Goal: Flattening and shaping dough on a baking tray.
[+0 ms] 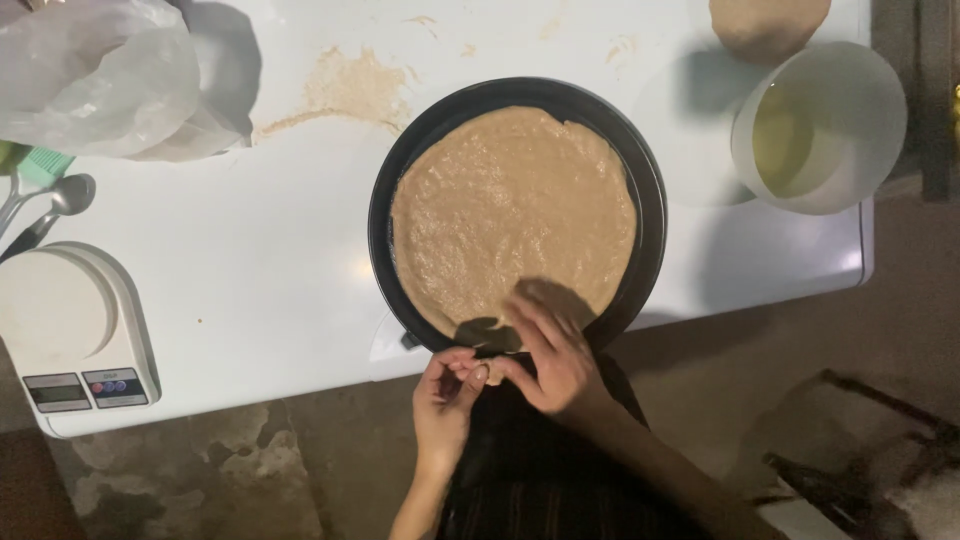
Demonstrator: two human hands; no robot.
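Both hands meet at lower centre of frame, just below the near rim of the dark round pan point(385, 200). Left hand point(445, 395) pinches a small bit of dough point(493, 373), fingers closed on it; right hand point(555, 360) touches the same bit, fingertips curled, other fingers loosely spread. Flattened tan dough sheet point(512, 215) fills the pan, lying straight up-frame from both hands; right hand is nearer its torn near edge.
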